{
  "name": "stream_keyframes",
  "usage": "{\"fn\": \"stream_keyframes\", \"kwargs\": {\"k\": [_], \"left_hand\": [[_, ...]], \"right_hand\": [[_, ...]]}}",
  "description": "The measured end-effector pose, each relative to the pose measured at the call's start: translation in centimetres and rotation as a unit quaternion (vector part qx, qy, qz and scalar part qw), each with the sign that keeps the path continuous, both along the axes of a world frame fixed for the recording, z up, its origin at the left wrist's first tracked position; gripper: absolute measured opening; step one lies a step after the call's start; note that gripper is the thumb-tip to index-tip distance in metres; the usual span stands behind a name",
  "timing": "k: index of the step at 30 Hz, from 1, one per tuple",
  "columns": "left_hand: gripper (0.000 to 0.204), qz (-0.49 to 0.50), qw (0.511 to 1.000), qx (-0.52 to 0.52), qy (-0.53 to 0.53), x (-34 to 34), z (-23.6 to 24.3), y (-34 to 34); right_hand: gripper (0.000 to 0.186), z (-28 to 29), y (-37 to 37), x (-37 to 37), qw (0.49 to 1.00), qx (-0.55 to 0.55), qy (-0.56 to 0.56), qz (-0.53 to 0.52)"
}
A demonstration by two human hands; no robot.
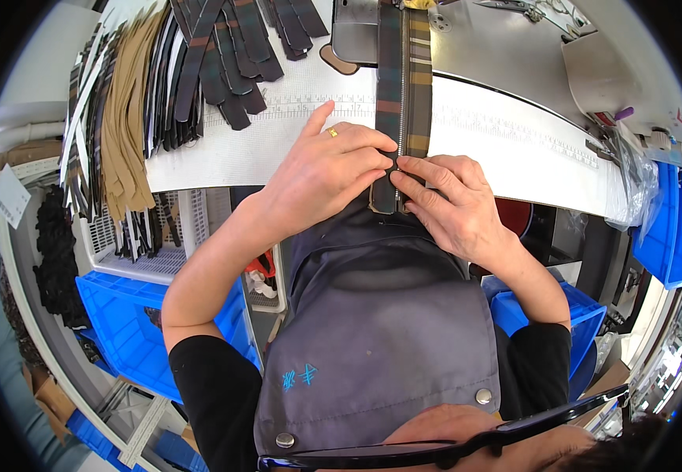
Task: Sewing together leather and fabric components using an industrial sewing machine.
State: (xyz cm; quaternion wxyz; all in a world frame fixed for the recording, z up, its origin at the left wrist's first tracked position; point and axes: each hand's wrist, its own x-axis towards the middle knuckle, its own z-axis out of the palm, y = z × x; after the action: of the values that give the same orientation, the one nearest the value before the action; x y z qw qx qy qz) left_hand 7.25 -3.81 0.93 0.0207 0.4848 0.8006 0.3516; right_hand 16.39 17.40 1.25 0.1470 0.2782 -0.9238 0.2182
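Observation:
A dark plaid fabric strip (389, 86) runs from the sewing machine toward me, over the table's near edge. A metal-toothed zipper (402, 94) lies along its right side, with a brown striped strip (419, 102) beyond the teeth. My left hand (329, 173) pinches the dark strip's left side near the table edge, one finger lifted away and a yellow ring on another. From the right, my right hand (455, 200) pinches the same strip by the zipper. The fingertips of both hands almost meet. Below them hangs the strip's near end, in front of my dark apron (380, 315).
The sewing machine (354, 39) stands at the far middle of the white table (514, 149), marked with rulers. Bundled tan strips (132, 118) and dark plaid pieces (235, 55) lie at left. Blue bins (128, 315) flank me below. Scissors (506, 6) lie far right.

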Motion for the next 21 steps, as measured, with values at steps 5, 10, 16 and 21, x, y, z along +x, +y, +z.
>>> {"fn": "stream_keyframes", "kwargs": {"k": [5, 10, 16, 21], "left_hand": [[0.012, 0.011, 0.999, 0.025, -0.025, -0.1, -0.7, -0.2], [0.013, -0.009, 0.997, 0.012, -0.071, -0.6, 0.0, -0.3], [0.029, 0.087, 0.989, -0.014, 0.120, -6.1, -0.4, 2.8], [0.039, 0.088, 0.976, -0.069, 0.185, -10.3, -0.8, 3.9]], "right_hand": [[0.044, 0.4, 0.1, -0.2, 1.000, 0.005, -0.020, 0.012], [0.043, 0.8, 0.3, -0.1, 1.000, 0.008, -0.021, 0.015], [0.041, 0.7, 0.2, -0.4, 0.999, -0.002, -0.025, 0.024], [0.046, 0.8, 0.1, -0.1, 0.999, 0.001, -0.032, 0.015]]}}
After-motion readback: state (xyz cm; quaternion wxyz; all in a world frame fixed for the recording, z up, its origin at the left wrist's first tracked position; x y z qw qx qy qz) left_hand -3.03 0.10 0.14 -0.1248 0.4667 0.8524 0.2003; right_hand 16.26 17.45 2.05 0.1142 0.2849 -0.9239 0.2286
